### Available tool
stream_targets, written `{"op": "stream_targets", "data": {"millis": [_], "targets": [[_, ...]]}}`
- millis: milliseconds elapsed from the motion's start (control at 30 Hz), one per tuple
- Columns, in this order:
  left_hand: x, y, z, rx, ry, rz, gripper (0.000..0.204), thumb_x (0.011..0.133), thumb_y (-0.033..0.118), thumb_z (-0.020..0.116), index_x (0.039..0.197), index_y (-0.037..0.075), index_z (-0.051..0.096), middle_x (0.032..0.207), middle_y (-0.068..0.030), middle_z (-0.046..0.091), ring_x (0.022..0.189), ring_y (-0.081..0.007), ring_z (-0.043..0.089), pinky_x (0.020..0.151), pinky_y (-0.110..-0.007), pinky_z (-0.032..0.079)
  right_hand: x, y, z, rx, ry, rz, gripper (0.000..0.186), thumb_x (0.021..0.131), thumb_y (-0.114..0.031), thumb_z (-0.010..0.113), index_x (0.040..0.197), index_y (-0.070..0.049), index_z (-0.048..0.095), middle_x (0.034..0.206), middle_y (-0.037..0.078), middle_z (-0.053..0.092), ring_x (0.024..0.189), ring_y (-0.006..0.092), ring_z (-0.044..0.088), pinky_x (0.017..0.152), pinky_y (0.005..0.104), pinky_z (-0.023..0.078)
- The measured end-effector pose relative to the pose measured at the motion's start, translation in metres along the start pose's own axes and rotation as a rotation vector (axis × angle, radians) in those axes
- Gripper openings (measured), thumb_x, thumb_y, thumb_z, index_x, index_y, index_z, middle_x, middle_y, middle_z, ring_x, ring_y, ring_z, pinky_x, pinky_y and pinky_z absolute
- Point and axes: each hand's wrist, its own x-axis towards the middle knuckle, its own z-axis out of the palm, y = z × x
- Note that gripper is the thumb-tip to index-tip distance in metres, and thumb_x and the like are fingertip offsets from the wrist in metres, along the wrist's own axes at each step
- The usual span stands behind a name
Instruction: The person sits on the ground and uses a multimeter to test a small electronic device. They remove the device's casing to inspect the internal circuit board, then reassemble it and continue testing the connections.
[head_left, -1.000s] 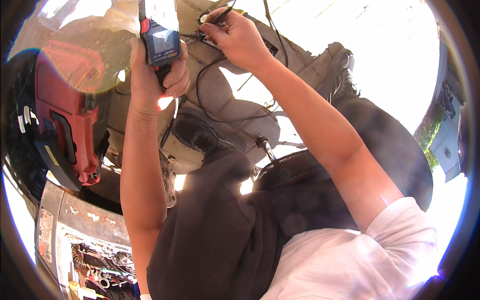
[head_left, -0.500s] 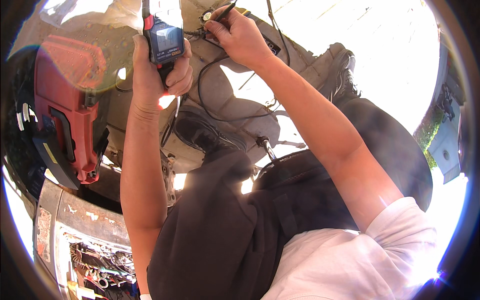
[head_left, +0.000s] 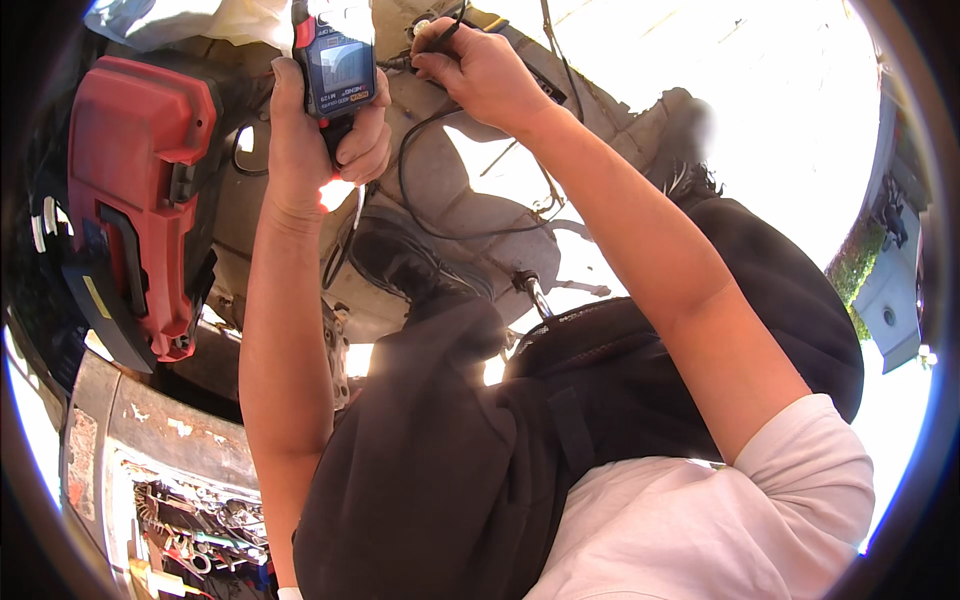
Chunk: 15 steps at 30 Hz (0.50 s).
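Note:
A dark handheld multimeter (head_left: 342,75) with a lit screen and red trim is gripped upright in my left hand (head_left: 300,130) near the top edge. My thumb lies along its left side and my fingers wrap its lower right. The meter's top is cut off by the frame. To its right, my right hand (head_left: 490,80) is closed in a pinch on a thin black test probe (head_left: 452,28). The probe's tip is hidden behind the fingers. Close to these fingertips is a small round metallic part (head_left: 422,28). A black cable (head_left: 402,165) loops over the ground below.
At the left stands a red and black plastic case (head_left: 140,170). An open metal box (head_left: 180,430) with many tools sits at the lower left. My dark shoe (head_left: 390,255) rests on the paved ground. Clear plastic sheeting (head_left: 180,20) lies at the upper left, with strong sunlight at the right.
The multimeter and both hands have shifted slightly to the right in view. The lens flare over the red case is gone. My far shoe is now blurred. Both hands keep their grips.

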Motion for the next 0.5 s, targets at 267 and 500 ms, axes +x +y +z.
{"op": "stream_targets", "data": {"millis": [267, 500], "targets": [[-0.0027, 0.0019, 0.0032, 0.038, 0.06, -0.007, 0.087, 0.084, 0.084, 0.032, 0.097, 0.0, 0.052, 0.047, 0.0035, 0.031, 0.034, -0.0099, 0.028, 0.035, -0.026, 0.023, -0.0013, 0.0073, -0.0004, 0.027, -0.032, -0.004, 0.014, 0.087, -0.016, 0.067, 0.099, -0.007, 0.068, 0.085, 0.009, 0.071, 0.073, 0.0228, 0.065, 0.069, 0.0327, 0.051], [-0.005, 0.0021, 0.0022, 0.027, 0.058, 0.011, 0.089, 0.084, 0.085, 0.03, 0.097, 0.0, 0.053, 0.046, 0.0036, 0.031, 0.034, -0.0101, 0.027, 0.035, -0.027, 0.023, -0.0008, 0.0078, -0.0004, -0.118, -0.034, -0.13, 0.012, 0.088, -0.013, 0.066, 0.098, -0.008, 0.068, 0.086, 0.011, 0.07, 0.079, 0.0272, 0.067, 0.072, 0.0345, 0.052]]}}
